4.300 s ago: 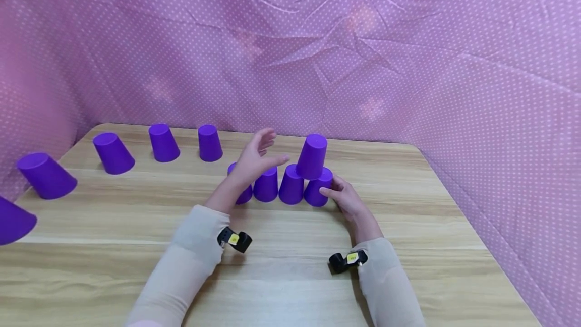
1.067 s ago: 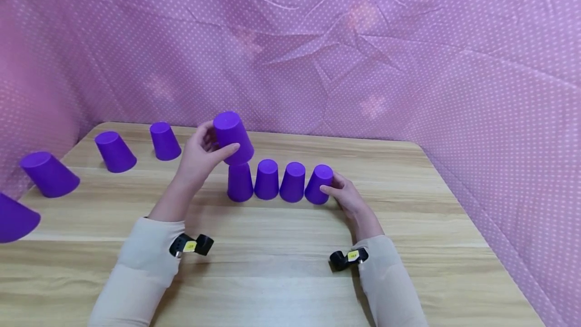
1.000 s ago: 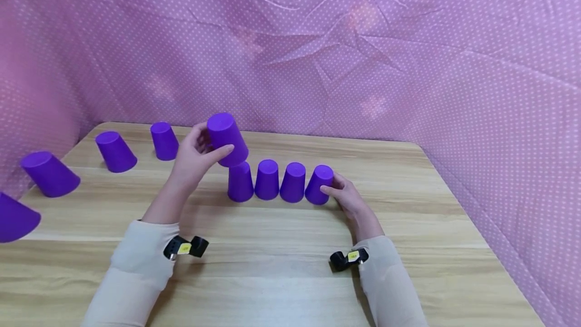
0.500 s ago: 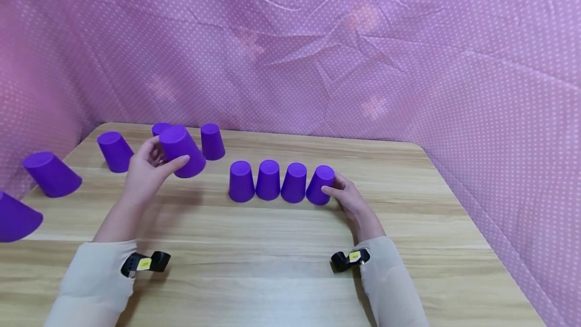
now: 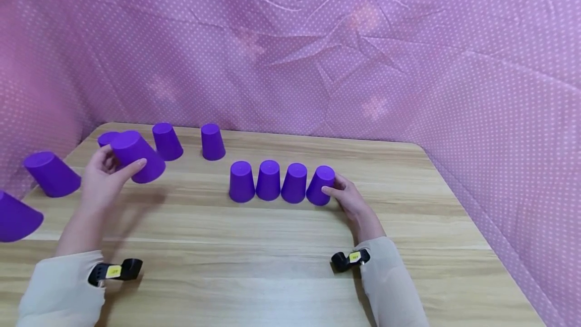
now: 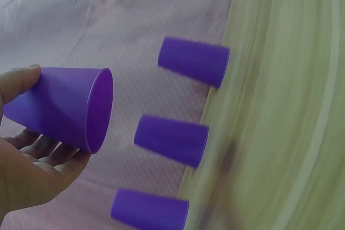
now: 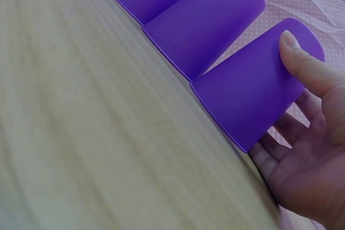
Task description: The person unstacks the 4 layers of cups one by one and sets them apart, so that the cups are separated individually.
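In the head view my left hand (image 5: 102, 180) grips an upside-down purple cup (image 5: 142, 163) in the air at the left, partly covering another cup (image 5: 106, 138) behind it. The left wrist view shows the thumb on one side of this held cup (image 6: 62, 103), the fingers on the other, and its open rim facing the table. My right hand (image 5: 351, 201) holds the rightmost cup (image 5: 319, 188) of a row standing mouth-down, thumb in front and fingers behind. Left of that cup, the row's other cups (image 5: 293, 184) stand close together.
More upside-down purple cups stand in a curve along the table's back and left: one cup (image 5: 213, 143) nearest the row, another cup (image 5: 167, 143) beside it, and a cup (image 5: 52, 174) near the left edge. Pink dotted cloth (image 5: 290, 64) hangs behind the wooden table (image 5: 254, 256).
The cup that stood atop the row's right end is off it, gripped by my left hand. That hand has carried it leftward past the row. My right hand has stayed at the rightmost cup.
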Demonstrator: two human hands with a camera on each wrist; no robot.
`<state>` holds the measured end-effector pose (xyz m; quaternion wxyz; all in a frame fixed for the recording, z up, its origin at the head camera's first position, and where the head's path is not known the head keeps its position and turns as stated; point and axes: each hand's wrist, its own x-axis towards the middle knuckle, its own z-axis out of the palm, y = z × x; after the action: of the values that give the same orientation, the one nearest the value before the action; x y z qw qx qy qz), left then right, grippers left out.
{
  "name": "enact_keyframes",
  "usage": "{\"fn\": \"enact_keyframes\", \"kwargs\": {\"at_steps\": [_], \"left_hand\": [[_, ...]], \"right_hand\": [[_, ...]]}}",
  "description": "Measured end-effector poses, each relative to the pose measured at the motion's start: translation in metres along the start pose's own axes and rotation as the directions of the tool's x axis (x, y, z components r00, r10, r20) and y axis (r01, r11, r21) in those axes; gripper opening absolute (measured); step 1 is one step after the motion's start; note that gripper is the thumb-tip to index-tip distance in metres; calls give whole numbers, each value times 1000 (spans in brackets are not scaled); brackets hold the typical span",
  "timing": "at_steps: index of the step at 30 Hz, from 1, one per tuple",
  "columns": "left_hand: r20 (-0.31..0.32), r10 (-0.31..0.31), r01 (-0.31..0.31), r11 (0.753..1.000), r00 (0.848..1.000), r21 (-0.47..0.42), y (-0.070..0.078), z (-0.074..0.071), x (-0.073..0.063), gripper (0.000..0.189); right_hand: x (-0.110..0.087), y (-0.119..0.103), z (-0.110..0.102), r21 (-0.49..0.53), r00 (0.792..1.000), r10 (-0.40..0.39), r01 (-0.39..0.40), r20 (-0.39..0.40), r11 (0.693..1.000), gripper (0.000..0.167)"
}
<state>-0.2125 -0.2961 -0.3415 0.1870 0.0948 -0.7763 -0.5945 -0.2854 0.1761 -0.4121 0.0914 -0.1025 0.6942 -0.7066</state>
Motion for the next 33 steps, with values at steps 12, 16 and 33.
{"fn": "enact_keyframes", "kwargs": {"at_steps": [12, 16, 33], "left_hand": [[-129, -105, 85, 985, 986, -152, -16, -31, 8, 65], [-135, -118, 84, 969, 984, -231, -46, -44, 26, 70], [-208, -273, 247, 958, 939, -144, -119, -70, 61, 90]], "right_hand": [[-1, 0, -1, 10, 1000, 10, -10, -8, 1000, 54], [-1, -1, -1, 8, 1000, 17, -17, -8, 1000, 55], [1, -1, 0, -2, 1000, -14, 14, 2, 1000, 53]]}}
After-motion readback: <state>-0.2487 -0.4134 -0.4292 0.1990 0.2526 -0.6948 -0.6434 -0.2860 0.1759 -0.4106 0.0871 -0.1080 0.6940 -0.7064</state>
